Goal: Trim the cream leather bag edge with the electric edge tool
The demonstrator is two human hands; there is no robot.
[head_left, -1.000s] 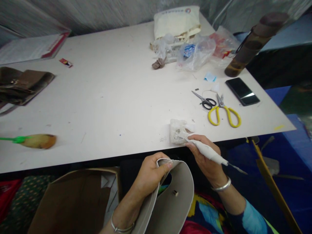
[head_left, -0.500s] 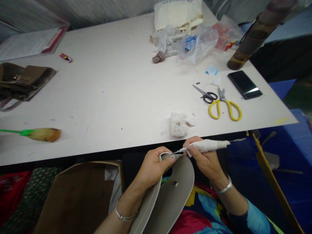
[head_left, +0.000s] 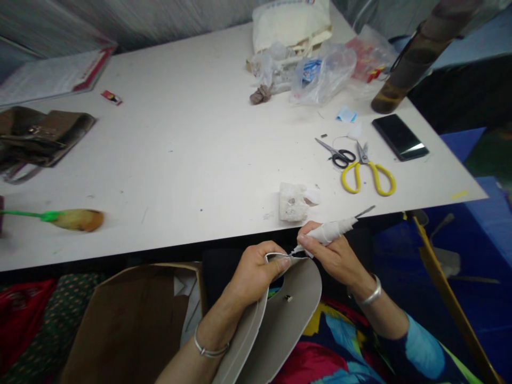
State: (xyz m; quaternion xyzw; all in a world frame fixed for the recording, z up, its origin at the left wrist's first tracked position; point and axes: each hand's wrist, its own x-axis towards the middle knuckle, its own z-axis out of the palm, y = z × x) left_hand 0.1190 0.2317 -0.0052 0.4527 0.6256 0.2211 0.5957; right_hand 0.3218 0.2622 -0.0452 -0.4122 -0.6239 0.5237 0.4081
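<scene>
My left hand (head_left: 256,269) is closed on the top edge of a pale grey leather piece (head_left: 280,325) with a small metal stud, held over my lap. My right hand (head_left: 334,256) grips a thin tool wrapped in white tape (head_left: 332,231), its tip touching the leather edge beside my left thumb. A lumpy white block (head_left: 293,201) sits on the white table (head_left: 192,144) just beyond both hands.
Yellow-handled scissors (head_left: 370,178), small black scissors (head_left: 338,156) and a black phone (head_left: 399,137) lie at right. Plastic bags (head_left: 320,72) and a cream bag (head_left: 290,24) sit at the back. A brown pouch (head_left: 38,136) and green-handled brush (head_left: 68,218) lie left. Brown leather (head_left: 128,320) rests on my lap.
My right hand lifted the taped tool from the white block and brought its tip to the leather edge, then tilted the handle upward. My left hand kept holding the leather.
</scene>
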